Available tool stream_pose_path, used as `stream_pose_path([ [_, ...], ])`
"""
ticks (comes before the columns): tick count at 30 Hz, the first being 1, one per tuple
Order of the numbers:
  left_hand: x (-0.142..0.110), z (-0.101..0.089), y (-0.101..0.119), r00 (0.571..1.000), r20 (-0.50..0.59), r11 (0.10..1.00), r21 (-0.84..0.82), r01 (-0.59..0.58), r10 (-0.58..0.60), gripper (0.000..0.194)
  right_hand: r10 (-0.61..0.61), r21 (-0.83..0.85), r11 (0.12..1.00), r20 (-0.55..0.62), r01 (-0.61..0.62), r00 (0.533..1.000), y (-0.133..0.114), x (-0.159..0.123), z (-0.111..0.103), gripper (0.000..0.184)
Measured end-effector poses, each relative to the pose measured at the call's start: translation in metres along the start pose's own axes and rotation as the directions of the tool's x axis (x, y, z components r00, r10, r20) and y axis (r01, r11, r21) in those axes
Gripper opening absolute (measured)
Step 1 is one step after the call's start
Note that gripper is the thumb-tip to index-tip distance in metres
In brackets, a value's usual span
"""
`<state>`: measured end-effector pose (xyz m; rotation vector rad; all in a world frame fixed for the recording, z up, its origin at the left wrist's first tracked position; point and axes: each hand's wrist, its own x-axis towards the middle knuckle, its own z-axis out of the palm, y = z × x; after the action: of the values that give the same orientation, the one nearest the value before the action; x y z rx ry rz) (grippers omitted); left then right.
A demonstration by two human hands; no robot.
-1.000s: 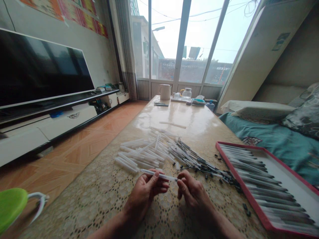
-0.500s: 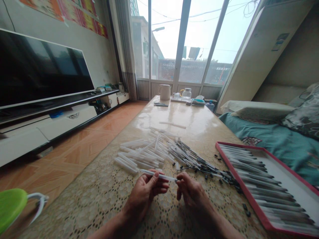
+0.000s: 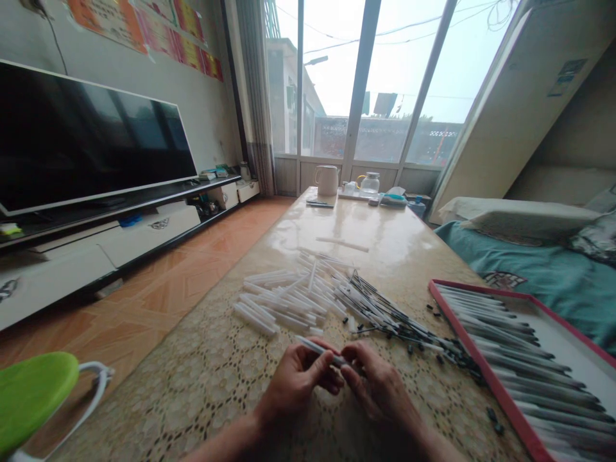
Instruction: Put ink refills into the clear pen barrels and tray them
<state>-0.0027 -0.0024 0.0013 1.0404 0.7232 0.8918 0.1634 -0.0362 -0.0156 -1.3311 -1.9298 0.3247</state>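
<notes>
Between thumb and fingers, my left hand [image 3: 301, 375] grips a translucent white pen [image 3: 310, 344], which slants down to the right. My right hand [image 3: 375, 375] is closed on the pen's right end, its fingertips against the left hand's and covering that tip. Just beyond my hands lies a pile of white pen barrels [image 3: 283, 292]. Thin dark pen refills [image 3: 380, 305] lie to the right of the barrels, with small black pen plugs [image 3: 414, 350] scattered around their near end.
A red-rimmed box [image 3: 481, 359] at the right holds a row of pens. A single barrel [image 3: 341, 244] lies farther up the table. At the far end stand a kettle [image 3: 327, 180] and a glass jug [image 3: 370, 184]. A green stool [image 3: 38, 391] is at lower left.
My hands have come together, the right closing on the pen's right end. The pen now tilts more steeply. The view has turned slightly left.
</notes>
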Motion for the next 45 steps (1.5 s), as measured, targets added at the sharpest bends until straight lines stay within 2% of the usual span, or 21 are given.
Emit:
stream_pose_path([
  [2, -0.001, 0.003, 0.0, 1.0, 0.02, 0.997, 0.078, -0.012, 0.011, 0.03, -0.051, -0.005, 0.999, 0.044, 0.051, 0.998, 0.003, 0.0, 0.001, 0.02],
  [4, -0.002, 0.002, 0.0, 0.999, -0.011, 0.993, 0.107, -0.045, 0.046, 0.03, -0.056, -0.017, 0.998, 0.04, 0.057, 0.998, 0.008, 0.001, -0.001, 0.021],
  [6, -0.001, -0.002, -0.001, 0.989, -0.092, 0.976, 0.194, -0.098, 0.118, 0.029, 0.008, -0.034, 0.999, -0.032, -0.009, 0.999, 0.012, 0.003, -0.006, 0.023],
  [7, 0.0, -0.004, -0.001, 0.975, -0.132, 0.948, 0.289, -0.133, 0.177, 0.026, 0.058, -0.038, 0.997, -0.08, -0.061, 0.995, 0.014, 0.004, -0.01, 0.024],
  [9, 0.002, -0.011, 0.001, 0.928, -0.15, 0.808, 0.551, -0.209, 0.342, 0.017, 0.155, -0.027, 0.987, -0.156, -0.161, 0.976, 0.016, 0.004, -0.016, 0.025],
  [11, 0.005, -0.016, 0.004, 0.871, -0.059, 0.589, 0.759, -0.277, 0.487, 0.022, 0.22, 0.0, 0.975, -0.171, -0.223, 0.96, 0.017, 0.004, -0.02, 0.028],
  [13, 0.007, -0.019, 0.005, 0.846, 0.05, 0.42, 0.852, -0.314, 0.531, 0.034, 0.241, 0.028, 0.97, -0.145, -0.24, 0.96, 0.016, 0.004, -0.022, 0.03],
  [16, 0.01, -0.021, 0.003, 0.856, 0.12, 0.314, 0.897, -0.31, 0.502, 0.038, 0.238, 0.06, 0.971, -0.11, -0.233, 0.965, 0.013, 0.003, -0.022, 0.029],
  [19, 0.01, -0.022, 0.0, 0.876, 0.101, 0.29, 0.92, -0.262, 0.472, 0.033, 0.25, 0.079, 0.967, -0.109, -0.242, 0.962, 0.01, 0.004, -0.023, 0.028],
  [22, 0.008, -0.021, 0.0, 0.888, 0.071, 0.327, 0.914, -0.24, 0.455, 0.024, 0.264, 0.091, 0.963, -0.108, -0.255, 0.959, 0.008, 0.004, -0.024, 0.026],
  [25, 0.007, -0.018, 0.004, 0.87, 0.006, 0.432, 0.866, -0.251, 0.494, 0.016, 0.263, 0.103, 0.961, -0.076, -0.255, 0.962, 0.006, 0.002, -0.024, 0.023],
  [26, 0.007, -0.017, 0.005, 0.86, -0.042, 0.498, 0.829, -0.253, 0.508, 0.011, 0.25, 0.103, 0.965, -0.068, -0.242, 0.966, 0.005, 0.002, -0.024, 0.021],
  [28, 0.007, -0.015, 0.009, 0.863, -0.17, 0.69, 0.681, -0.246, 0.476, 0.006, 0.2, 0.09, 0.977, -0.069, -0.193, 0.977, 0.002, 0.0, -0.023, 0.018],
  [30, 0.008, -0.015, 0.012, 0.902, -0.26, 0.875, 0.436, -0.209, 0.345, 0.019, 0.143, 0.062, 0.989, -0.086, -0.137, 0.986, -0.001, -0.002, -0.023, 0.014],
  [32, 0.009, -0.017, 0.015, 0.93, -0.305, 0.97, 0.191, -0.152, 0.206, 0.027, 0.096, 0.025, 0.995, -0.096, -0.094, 0.991, -0.003, -0.004, -0.023, 0.012],
  [34, 0.01, -0.019, 0.016, 0.933, -0.34, 0.993, 0.019, -0.113, 0.113, 0.026, 0.057, -0.019, 0.998, -0.093, -0.059, 0.994, -0.004, -0.006, -0.023, 0.01],
  [37, 0.01, -0.022, 0.016, 0.926, -0.373, 0.989, -0.108, -0.098, 0.051, 0.025, 0.007, -0.083, 0.996, -0.079, -0.014, 0.997, -0.005, -0.007, -0.024, 0.009],
  [45, 0.008, -0.015, 0.013, 0.933, -0.356, 0.99, -0.112, -0.088, 0.042, 0.026, -0.005, -0.159, 0.987, -0.034, -0.001, 0.999, -0.008, -0.006, -0.023, 0.011],
])
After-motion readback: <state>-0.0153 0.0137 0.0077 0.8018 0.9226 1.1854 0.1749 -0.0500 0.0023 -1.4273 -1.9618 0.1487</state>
